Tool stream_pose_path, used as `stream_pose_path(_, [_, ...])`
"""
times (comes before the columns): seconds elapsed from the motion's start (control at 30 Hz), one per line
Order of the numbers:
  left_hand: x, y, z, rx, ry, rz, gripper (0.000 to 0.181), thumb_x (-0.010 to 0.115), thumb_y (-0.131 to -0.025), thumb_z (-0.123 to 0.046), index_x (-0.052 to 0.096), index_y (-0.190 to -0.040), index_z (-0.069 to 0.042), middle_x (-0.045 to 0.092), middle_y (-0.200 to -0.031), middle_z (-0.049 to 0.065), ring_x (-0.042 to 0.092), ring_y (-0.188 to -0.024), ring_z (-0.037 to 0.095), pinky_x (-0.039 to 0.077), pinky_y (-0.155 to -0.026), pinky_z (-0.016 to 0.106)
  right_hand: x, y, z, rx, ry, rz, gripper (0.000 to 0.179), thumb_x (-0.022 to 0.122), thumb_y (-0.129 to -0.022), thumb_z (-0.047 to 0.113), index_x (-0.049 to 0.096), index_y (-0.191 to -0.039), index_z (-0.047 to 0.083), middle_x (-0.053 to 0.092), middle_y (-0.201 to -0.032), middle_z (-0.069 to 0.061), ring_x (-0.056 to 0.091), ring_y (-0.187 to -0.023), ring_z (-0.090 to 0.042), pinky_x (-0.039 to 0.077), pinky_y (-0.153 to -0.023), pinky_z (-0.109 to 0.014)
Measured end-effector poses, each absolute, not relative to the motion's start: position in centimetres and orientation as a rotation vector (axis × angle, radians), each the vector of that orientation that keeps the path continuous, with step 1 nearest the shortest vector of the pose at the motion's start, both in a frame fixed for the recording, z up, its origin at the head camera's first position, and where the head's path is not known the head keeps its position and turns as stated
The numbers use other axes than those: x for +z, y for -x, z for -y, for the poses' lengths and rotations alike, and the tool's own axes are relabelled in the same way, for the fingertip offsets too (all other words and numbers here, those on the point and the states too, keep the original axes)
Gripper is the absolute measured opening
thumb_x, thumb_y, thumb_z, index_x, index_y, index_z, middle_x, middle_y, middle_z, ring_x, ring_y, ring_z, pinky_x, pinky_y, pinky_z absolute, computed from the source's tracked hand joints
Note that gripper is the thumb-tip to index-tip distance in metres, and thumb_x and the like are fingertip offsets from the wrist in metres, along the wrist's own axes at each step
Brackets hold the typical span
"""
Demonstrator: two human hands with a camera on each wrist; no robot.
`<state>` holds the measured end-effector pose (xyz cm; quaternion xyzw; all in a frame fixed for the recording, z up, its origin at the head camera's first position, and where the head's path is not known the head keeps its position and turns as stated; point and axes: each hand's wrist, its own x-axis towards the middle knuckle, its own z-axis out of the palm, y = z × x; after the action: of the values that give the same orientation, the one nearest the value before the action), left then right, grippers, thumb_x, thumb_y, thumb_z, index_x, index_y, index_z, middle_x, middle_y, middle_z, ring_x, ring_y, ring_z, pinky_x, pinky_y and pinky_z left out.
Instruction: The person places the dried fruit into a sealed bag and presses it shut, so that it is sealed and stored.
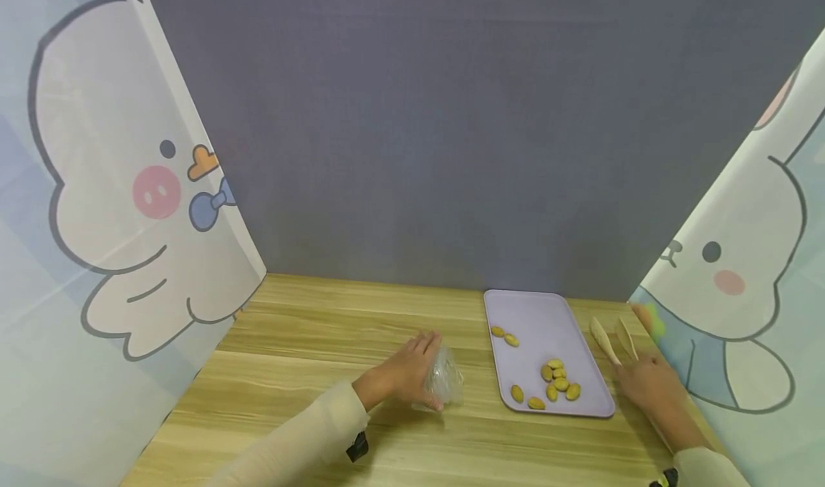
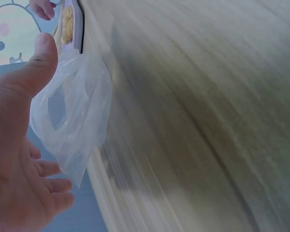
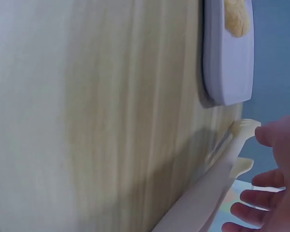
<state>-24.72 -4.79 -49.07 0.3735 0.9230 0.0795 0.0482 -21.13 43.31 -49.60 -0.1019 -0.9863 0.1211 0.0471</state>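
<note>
A clear plastic bag (image 1: 445, 379) stands crumpled on the wooden table. My left hand (image 1: 415, 372) is around its left side, thumb and fingers spread apart; in the left wrist view the bag (image 2: 75, 108) rises beyond the thumb, and I see no pinch on it. At the right, pale tongs (image 1: 602, 338) with two spoon-like ends lie by a lilac tray (image 1: 528, 308). My right hand (image 1: 651, 387) is over their near part, its fingers loosely extended in the right wrist view, where the tongs (image 3: 203, 193) lie beside and below it.
Several small oval yellow-brown pieces (image 1: 561, 384) lie on the tray, mostly toward its near end; their kind is unclear. A grey panel (image 1: 412, 150) bounds the table (image 1: 309, 329) at the back. Printed cartoon cloths (image 1: 84, 186) flank both sides.
</note>
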Motion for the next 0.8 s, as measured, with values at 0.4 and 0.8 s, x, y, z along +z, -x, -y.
stream_pose_path(0.4, [-49.8, 24.8, 4.7, 0.209, -1.112, -2.816, 0.124, 0.079, -0.076, -0.066, 0.019, -0.159, 0.005, 0.033, -0.162, 0.019, 0.036, -0.150, 0.032, 0.030, -0.124, 0.042, -51.1, 21.0, -44.4, 0.288, 0.266, 3.030, 0.052, 0.057, -0.092, 0.027, 0.054, -0.099, -0.025, 0.054, -0.089, -0.043, 0.056, -0.085, -0.057, 0.049, -0.072, -0.064])
stream_pose_path(0.8, [-50.1, 24.9, 4.8, 0.255, -1.114, -2.805, 0.123, 0.081, -0.076, -0.064, 0.020, -0.159, 0.003, 0.035, -0.161, 0.019, 0.037, -0.149, 0.032, 0.032, -0.123, 0.042, -51.9, 21.1, -44.7, 0.264, 0.255, 2.992, 0.048, 0.061, -0.090, 0.025, 0.050, -0.087, -0.022, 0.052, -0.081, -0.041, 0.057, -0.078, -0.055, 0.048, -0.069, -0.062])
